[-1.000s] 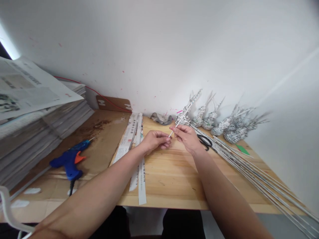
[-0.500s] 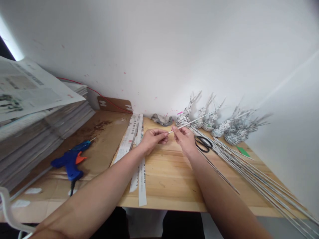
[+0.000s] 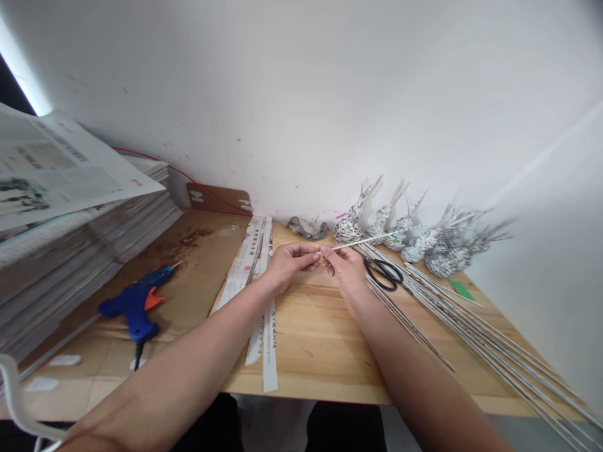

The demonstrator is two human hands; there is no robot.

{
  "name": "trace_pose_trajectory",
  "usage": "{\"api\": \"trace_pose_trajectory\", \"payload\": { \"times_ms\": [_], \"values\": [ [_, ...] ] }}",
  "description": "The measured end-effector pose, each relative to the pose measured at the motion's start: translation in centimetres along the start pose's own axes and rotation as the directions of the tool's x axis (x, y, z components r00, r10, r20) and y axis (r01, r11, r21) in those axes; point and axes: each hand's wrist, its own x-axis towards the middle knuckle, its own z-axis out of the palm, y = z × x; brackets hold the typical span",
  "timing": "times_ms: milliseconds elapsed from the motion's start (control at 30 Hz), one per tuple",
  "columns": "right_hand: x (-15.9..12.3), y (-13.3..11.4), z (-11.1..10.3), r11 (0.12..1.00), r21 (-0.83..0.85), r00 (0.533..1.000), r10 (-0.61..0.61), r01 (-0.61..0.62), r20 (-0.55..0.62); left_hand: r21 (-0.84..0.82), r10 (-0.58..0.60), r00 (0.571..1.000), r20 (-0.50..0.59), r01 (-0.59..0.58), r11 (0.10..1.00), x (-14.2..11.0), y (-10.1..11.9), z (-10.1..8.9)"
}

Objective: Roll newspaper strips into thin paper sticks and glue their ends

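Note:
Between both hands, above the wooden table (image 3: 325, 339), runs a thin white rolled paper stick (image 3: 360, 242). My left hand (image 3: 292, 267) pinches its near end between thumb and fingertips. Close beside it, my right hand (image 3: 345, 267) is closed on the same stick, which points up and right past the fingers. Black-handled scissors (image 3: 385, 274) lie just right of my right hand, their blades partly hidden. Printed newspaper strips (image 3: 268, 351) lie left of centre, partly under my left forearm.
Woven paper figures (image 3: 348, 229) line the wall at the right. Long paper sticks (image 3: 475, 339) stretch across the table's right side. A blue glue gun (image 3: 134, 304) rests on cardboard (image 3: 193, 276) at left, near stacked newspapers (image 3: 132, 232). A crumpled grey cloth-like piece (image 3: 307, 228) lies by the wall.
My right hand has shifted slightly left, closer to my left hand. More of the stick now extends to the right, at a flatter angle.

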Motion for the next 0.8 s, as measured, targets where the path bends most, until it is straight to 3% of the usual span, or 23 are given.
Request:
{"api": "trace_pose_trajectory", "payload": {
  "times_ms": [333,467,667,800],
  "values": [
    [-0.5,-0.4,0.7,0.985,0.156,0.997,0.071,-0.073,0.018,-0.087,0.071,0.997,-0.042,-0.075,0.993,0.1,0.1,0.1],
    [-0.6,-1.1,0.6,0.981,0.191,1.0,0.029,-0.03,0.006,-0.144,0.046,0.995,-0.092,-0.059,0.988,0.2,0.3,0.1],
    [-0.6,-0.9,0.7,0.982,0.165,0.994,0.105,-0.097,-0.043,-0.152,0.071,0.993,-0.091,-0.084,0.985,0.2,0.2,0.0],
    [-0.5,-0.9,0.5,0.982,0.178,0.997,0.071,-0.067,-0.017,-0.157,0.066,0.99,-0.123,-0.086,0.984,0.3,0.3,-0.1]
  ]
}}
